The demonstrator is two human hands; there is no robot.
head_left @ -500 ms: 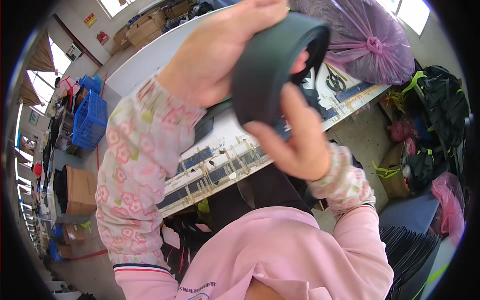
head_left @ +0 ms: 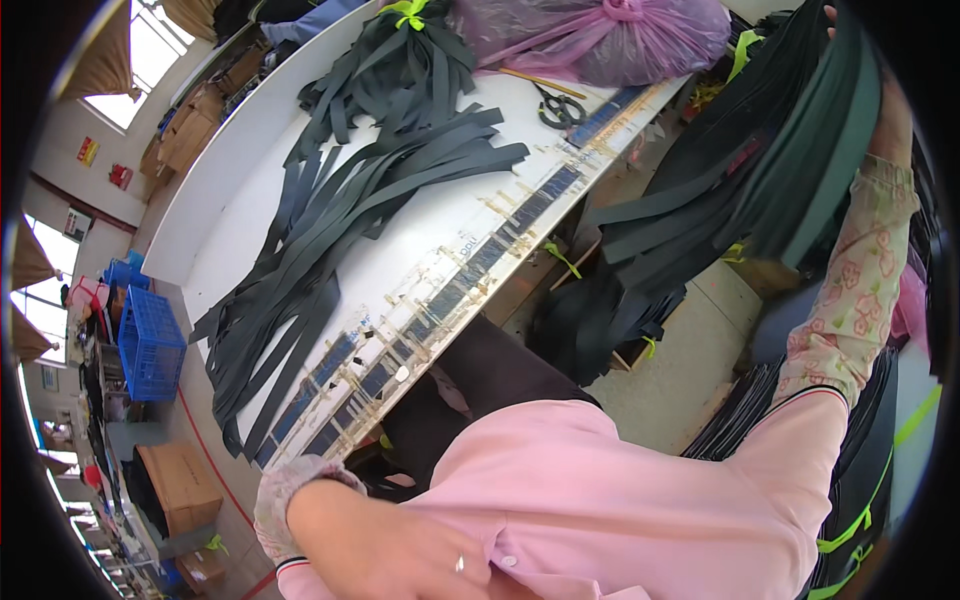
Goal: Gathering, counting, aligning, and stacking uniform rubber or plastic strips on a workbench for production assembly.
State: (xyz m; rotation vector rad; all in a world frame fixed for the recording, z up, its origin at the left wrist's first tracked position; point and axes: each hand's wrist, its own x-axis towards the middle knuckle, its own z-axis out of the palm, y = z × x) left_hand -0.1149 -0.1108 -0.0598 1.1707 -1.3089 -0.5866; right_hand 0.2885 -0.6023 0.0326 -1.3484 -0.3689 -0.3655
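Over at the upper right, my right hand [head_left: 893, 125] grips a bundle of long dark green fabric strips [head_left: 815, 150]; the strips fan out and hang down to the left of it. Most of its fingers are behind the bundle. My left hand [head_left: 390, 540] is low in front of my chest, its back upward and a ring on one finger; its fingertips are hidden. On the white table [head_left: 235, 225] lies a loose pile of similar dark strips [head_left: 350, 215]. Beyond it is another bunch of strips [head_left: 400, 65] with a bright yellow-green tie [head_left: 408, 12].
Black-handled scissors [head_left: 560, 108] and a yellowish stick [head_left: 543, 82] lie near a knotted pink plastic bag [head_left: 600, 45]. Tape and dark measuring strips [head_left: 440, 300] run along the table's near edge. A blue crate [head_left: 150, 345] and cardboard box [head_left: 180, 485] stand at left.
Both hands were at a thick dark loop of strip material over the table. Now my right hand is far right with a spread bundle, and my left has dropped to my chest. The view has shifted.
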